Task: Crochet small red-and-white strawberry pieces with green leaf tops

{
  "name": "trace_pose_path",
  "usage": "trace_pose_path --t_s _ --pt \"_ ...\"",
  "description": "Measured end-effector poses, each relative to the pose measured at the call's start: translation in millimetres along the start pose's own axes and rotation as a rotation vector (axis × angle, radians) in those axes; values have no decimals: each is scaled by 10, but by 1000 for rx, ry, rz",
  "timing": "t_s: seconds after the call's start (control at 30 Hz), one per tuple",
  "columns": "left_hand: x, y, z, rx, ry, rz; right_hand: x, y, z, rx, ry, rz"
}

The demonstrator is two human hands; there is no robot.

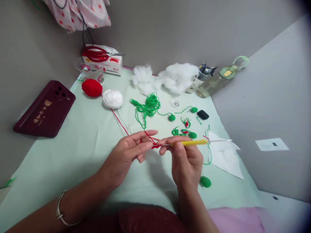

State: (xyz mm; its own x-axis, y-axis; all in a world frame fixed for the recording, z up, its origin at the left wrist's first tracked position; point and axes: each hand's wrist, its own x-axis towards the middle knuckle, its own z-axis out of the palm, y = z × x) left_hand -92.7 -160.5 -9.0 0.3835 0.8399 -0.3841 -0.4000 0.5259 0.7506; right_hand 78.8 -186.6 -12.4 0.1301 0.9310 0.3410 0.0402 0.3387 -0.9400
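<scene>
A yellow-handled hook (193,142) is held in the closed grip of the right hand (187,159); above the worktop (80,155), a small, bright-red stitched piece (155,146) is pinched by the left hand (125,150); beyond, a red yarn ball (92,88) is seen.

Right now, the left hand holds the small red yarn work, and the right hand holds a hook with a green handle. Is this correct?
Not quite: the head view shows that the hook has a yellow handle, not green. The right hand does hold it, and the left hand does hold the small red yarn work.
</scene>
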Motion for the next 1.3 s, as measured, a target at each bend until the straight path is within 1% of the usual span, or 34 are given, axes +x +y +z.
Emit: trace_pose_path --t_s 0.07,0.13,0.17,0.23,0.3,0.37,0.4,0.47,0.53,0.6,0.63,0.7,0.83,0.93,1.0,1.03,1.07,1.1,1.23,1.3 --pt "-1 -12 -20 28 27 47 -40 -25 -3 -212 -35 -165" --pt "4 -35 -35 37 55 85 -91 -31 0 -476 -109 -367" --pt "9 -45 -38 29 53 90 -114 -25 2 -579 -146 -441" --pt "20 -56 -37 -12 24 70 -145 2 9 -719 -185 -518" --pt "29 -46 -26 -71 -20 18 -154 32 15 -767 -183 -546" --pt "36 -19 -16 -124 -59 -55 -141 45 17 -734 -145 -524" --pt "37 -2 -13 -146 -71 -88 -128 44 17 -662 -105 -478" --pt "34 26 -10 -168 -73 -120 -92 29 19 -429 -17 -333" --pt "24 32 -7 -161 -48 -92 -48 15 30 -178 25 -182" --pt "11 13 1 -131 -35 -41 -7 8 55 -42 16 -81" --pt "7 -2 6 -113 -36 -20 10 6 71 -29 4 -59" --pt "3 -34 14 -76 -52 -5 28 1 102 -68 -1 -58" --pt "11 -57 18 -24 -49 0 -13 6 123 -182 -3 -133" --pt "19 -54 26 -55 -3 9 -94 52 103 -438 -42 -299" --pt "25 -58 32 -98 0 -24 -136 79 87 -604 -61 -420" --pt "29 -60 33 -122 -6 -49 -144 84 79 -630 -60 -446" --pt "34 -62 32 -143 -14 -77 -141 81 71 -610 -57 -439" --pt "38 -61 29 -164 -18 -97 -129 72 63 -552 -38 -401" --pt "44 -38 5 -225 6 -109 -34 27 36 -187 80 -122" --pt "41 -22 -2 -238 14 -101 9 28 28 -28 115 -10"
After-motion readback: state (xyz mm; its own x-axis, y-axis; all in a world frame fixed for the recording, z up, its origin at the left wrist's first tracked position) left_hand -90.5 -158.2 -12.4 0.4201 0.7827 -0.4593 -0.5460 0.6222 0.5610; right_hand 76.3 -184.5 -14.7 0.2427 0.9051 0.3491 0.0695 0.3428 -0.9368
